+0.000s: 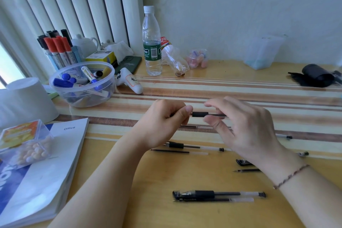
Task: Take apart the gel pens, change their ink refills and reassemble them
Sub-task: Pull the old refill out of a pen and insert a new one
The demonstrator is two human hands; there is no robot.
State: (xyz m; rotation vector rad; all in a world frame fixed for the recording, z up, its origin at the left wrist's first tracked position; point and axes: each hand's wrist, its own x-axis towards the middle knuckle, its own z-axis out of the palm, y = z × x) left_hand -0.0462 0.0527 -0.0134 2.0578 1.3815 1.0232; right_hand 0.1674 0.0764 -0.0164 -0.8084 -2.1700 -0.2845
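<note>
Gel pen (200, 114) was held level above the desk, running left-right: left hand (164, 122) clamped its tip end, right hand (246, 127) loosely pinching the barrel, fingers barely curled.

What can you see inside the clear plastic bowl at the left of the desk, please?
The clear plastic bowl holds a loose pile of markers, mostly with blue caps, one with a black cap. What lies at the bottom under the pile cannot be made out.
</note>
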